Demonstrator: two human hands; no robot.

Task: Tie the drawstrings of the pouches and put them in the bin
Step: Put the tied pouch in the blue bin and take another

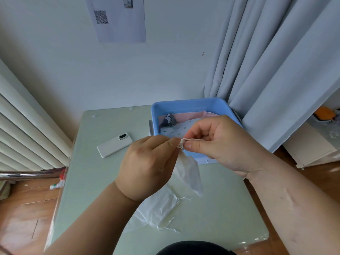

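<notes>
curtain [276, 70]: big grey one, hangs far right behind everything
table [103, 181]: pale green, basically the whole workspace
bin [184, 103]: blue, far right corner of the table, just beyond the hands; pink, white-patterned and dark fabric pieces already lie inside
left hand [147, 166]: raised above mid-table, fingers curled, pinching the drawstring's left end
right hand [217, 142]: same height, just in front of the bin, thumb and fingers pinching the drawstring's right side
pouch [189, 172]: sheer white, dangles from the drawstring right below where the hands meet, clear of the table
spare pouch [158, 207]: also sheer, lies flat on the table under the left wrist, strings loose
phone [115, 145]: white, camera side up, left of the hands
drawstring [191, 139]: cream cord, looped between the two thumbs
</notes>
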